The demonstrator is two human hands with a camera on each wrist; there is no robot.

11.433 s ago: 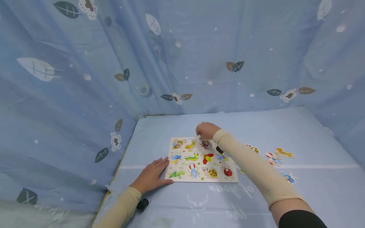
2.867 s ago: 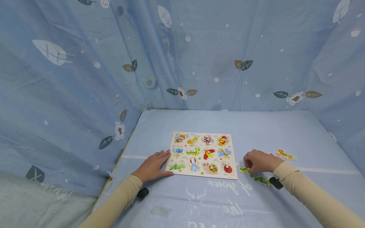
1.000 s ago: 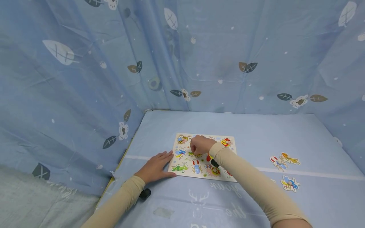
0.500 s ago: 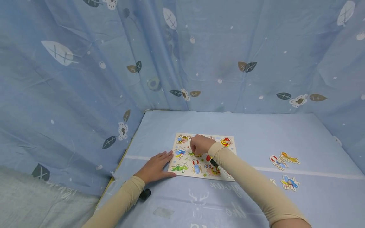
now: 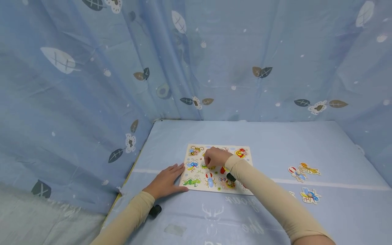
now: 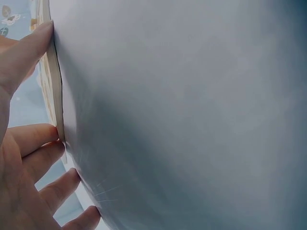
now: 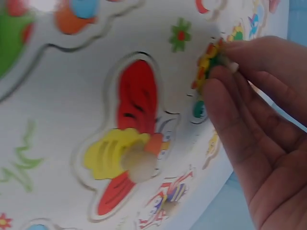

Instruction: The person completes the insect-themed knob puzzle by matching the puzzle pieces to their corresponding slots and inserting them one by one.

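A wooden peg puzzle board with several insect pictures lies on the table. My left hand rests at its left edge, fingers spread; in the left wrist view the fingertips touch the board's side. My right hand is over the board's middle row. In the right wrist view its thumb and fingers pinch the small knob of a green and yellow caterpillar piece, which sits at its slot. Beside it is a red and yellow moth piece with a round wooden knob.
Loose to the right lie a stag beetle piece, a yellow-orange insect piece close to it, and a blue mosquito piece. My right forearm mostly hides another piece. A patterned curtain stands behind the table.
Since about three seconds ago my right hand has carried the caterpillar piece from the right of the table left onto the board. Over the last second both hands have stayed nearly still.
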